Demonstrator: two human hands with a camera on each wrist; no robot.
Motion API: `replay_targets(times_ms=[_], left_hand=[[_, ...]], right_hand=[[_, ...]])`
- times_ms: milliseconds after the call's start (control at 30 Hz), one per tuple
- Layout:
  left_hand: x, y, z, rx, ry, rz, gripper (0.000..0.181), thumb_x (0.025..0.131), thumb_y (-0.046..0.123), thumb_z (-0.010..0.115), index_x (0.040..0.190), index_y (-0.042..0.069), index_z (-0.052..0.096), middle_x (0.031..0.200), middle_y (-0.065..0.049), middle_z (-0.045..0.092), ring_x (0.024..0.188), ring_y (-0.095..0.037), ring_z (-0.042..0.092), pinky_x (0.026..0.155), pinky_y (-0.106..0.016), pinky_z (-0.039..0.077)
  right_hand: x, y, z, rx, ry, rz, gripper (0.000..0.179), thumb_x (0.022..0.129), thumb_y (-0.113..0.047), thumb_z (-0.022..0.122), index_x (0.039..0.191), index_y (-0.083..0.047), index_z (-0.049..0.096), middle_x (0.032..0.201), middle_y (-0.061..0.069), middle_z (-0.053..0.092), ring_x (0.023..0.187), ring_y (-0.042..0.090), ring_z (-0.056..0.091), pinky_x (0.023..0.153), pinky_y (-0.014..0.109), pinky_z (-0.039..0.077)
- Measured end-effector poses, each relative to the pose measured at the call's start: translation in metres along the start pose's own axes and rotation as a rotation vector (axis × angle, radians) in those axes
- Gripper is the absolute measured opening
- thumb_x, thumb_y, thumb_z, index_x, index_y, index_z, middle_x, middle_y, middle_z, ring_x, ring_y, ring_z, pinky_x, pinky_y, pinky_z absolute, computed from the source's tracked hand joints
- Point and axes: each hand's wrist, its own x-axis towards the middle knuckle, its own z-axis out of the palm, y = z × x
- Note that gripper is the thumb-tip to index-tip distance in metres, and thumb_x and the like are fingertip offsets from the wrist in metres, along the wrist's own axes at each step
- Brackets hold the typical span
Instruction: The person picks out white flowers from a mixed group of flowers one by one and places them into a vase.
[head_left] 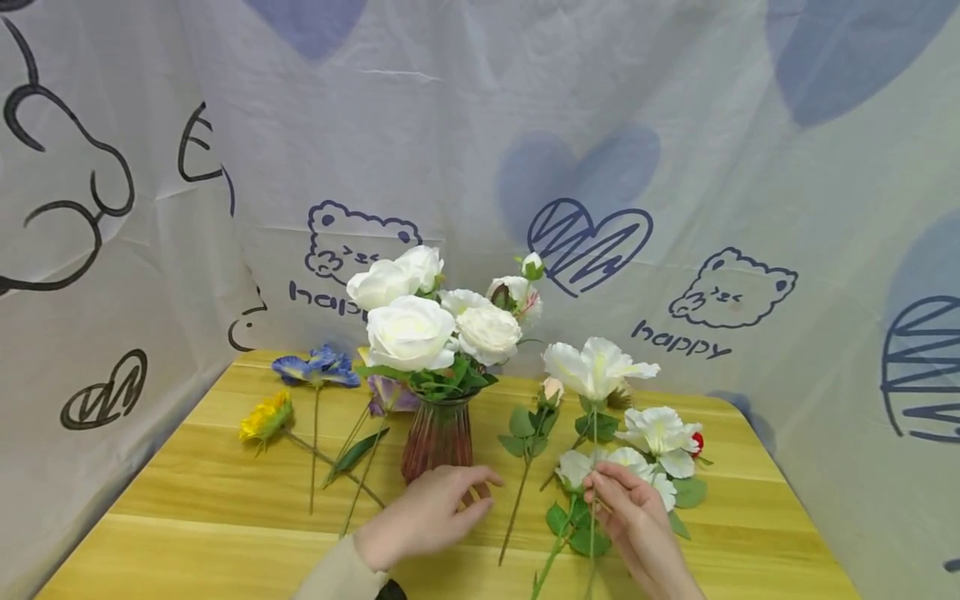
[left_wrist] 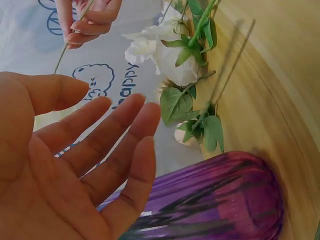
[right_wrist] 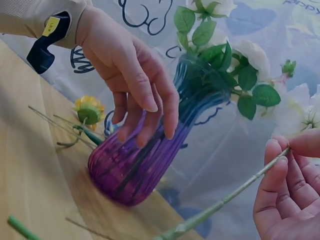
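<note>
My right hand [head_left: 636, 512] pinches the thin green stem [right_wrist: 230, 197] of a white artificial flower with wide, ruffled petals [head_left: 596, 368], holding it upright above the table's right half. Close to the ribbed glass vase [head_left: 437, 442], my left hand [head_left: 429, 510] hovers with relaxed, slightly bent fingers and nothing in them. The vase is pink-purple at the bottom and bluish green at the neck. Several white roses [head_left: 411, 333] and other white blooms stand in it. In the left wrist view, the left palm [left_wrist: 55, 180] is turned up beside the vase.
Left of the vase lie a yellow sunflower [head_left: 266, 418], a blue flower [head_left: 318, 367] and a purple flower [head_left: 392, 395]. To its right are a pale pink rosebud [head_left: 551, 392], more white flowers [head_left: 662, 437] and a red bloom [head_left: 698, 444]. A printed curtain [head_left: 465, 108] hangs behind the wooden table [head_left: 187, 517].
</note>
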Motion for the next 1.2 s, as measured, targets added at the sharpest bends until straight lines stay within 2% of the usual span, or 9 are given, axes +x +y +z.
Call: replay_targets(times_ms=[133,233,433,533,633,733,900,1033,1200], left_hand=[[-0.003,0.001,-0.006,0.013,0.079,0.014,0.032,0.103,0.026,0.055,0.133,0.015,0.062,0.11,0.005,0.072,0.089,0.0,0.062,0.079,-0.021,0.055],[-0.005,0.003,-0.011,0.043,0.178,0.042,0.031,0.103,0.022,0.055,0.132,0.013,0.063,0.102,0.006,0.069,0.082,0.0,0.058,0.074,-0.02,0.053],[-0.008,0.0,-0.017,0.059,0.432,0.036,0.029,0.1,0.014,0.06,0.129,0.014,0.065,0.108,0.0,0.072,0.088,-0.01,0.066,0.077,-0.025,0.057],[-0.009,-0.008,-0.015,0.031,0.584,0.011,0.028,0.095,0.01,0.065,0.123,0.013,0.068,0.11,-0.003,0.074,0.09,-0.013,0.069,0.077,-0.027,0.058],[-0.01,-0.02,-0.011,0.034,0.743,0.006,0.026,0.09,0.006,0.069,0.116,0.01,0.069,0.103,-0.004,0.075,0.083,-0.014,0.069,0.069,-0.029,0.057],[-0.009,-0.03,-0.007,0.07,0.859,0.005,0.038,0.086,0.006,0.074,0.123,0.005,0.064,0.104,-0.008,0.072,0.083,-0.02,0.069,0.068,-0.036,0.058],[-0.005,-0.04,-0.002,0.081,0.888,-0.033,0.062,0.086,0.013,0.076,0.141,0.0,0.049,0.118,-0.015,0.064,0.091,-0.026,0.066,0.07,-0.039,0.057],[-0.002,-0.044,0.0,0.087,0.875,-0.074,0.07,0.087,0.019,0.078,0.145,0.0,0.045,0.13,-0.02,0.059,0.102,-0.031,0.066,0.076,-0.044,0.059],[0.002,-0.047,0.001,0.098,0.844,-0.101,0.073,0.088,0.024,0.078,0.148,0.002,0.042,0.141,-0.023,0.055,0.118,-0.038,0.063,0.091,-0.056,0.056]], right_hand=[[0.007,-0.004,0.011,-0.016,0.014,-0.025,0.022,0.105,-0.007,0.05,0.107,-0.02,0.068,0.099,-0.009,0.074,0.087,0.001,0.068,0.081,0.015,0.057],[0.012,-0.006,0.019,-0.035,0.046,-0.053,0.018,0.104,-0.007,0.052,0.107,-0.017,0.067,0.098,-0.008,0.074,0.086,0.002,0.068,0.08,0.015,0.057],[0.021,-0.013,0.039,-0.112,0.1,-0.189,0.012,0.101,-0.003,0.057,0.106,-0.009,0.066,0.097,-0.006,0.073,0.085,0.005,0.069,0.079,0.017,0.058],[0.026,-0.017,0.049,-0.166,0.147,-0.247,0.007,0.099,-0.003,0.06,0.105,-0.003,0.064,0.095,-0.005,0.072,0.085,0.006,0.069,0.08,0.02,0.06],[0.031,-0.023,0.059,-0.218,0.195,-0.29,0.008,0.098,-0.003,0.062,0.105,0.001,0.062,0.093,-0.003,0.071,0.084,0.008,0.07,0.08,0.022,0.06],[0.035,-0.03,0.07,-0.247,0.223,-0.335,0.008,0.098,-0.003,0.063,0.104,0.001,0.061,0.093,-0.001,0.071,0.084,0.008,0.071,0.08,0.023,0.061],[0.042,-0.042,0.087,-0.266,0.234,-0.432,0.008,0.098,-0.001,0.061,0.105,0.002,0.06,0.094,-0.002,0.07,0.086,0.009,0.072,0.081,0.024,0.061],[0.049,-0.051,0.098,-0.271,0.237,-0.55,0.011,0.098,0.0,0.061,0.106,0.008,0.059,0.093,0.001,0.07,0.087,0.011,0.072,0.08,0.024,0.06],[0.056,-0.061,0.109,-0.251,0.216,-0.725,0.007,0.098,0.003,0.059,0.104,0.002,0.062,0.095,-0.001,0.072,0.088,0.01,0.073,0.079,0.024,0.06]])
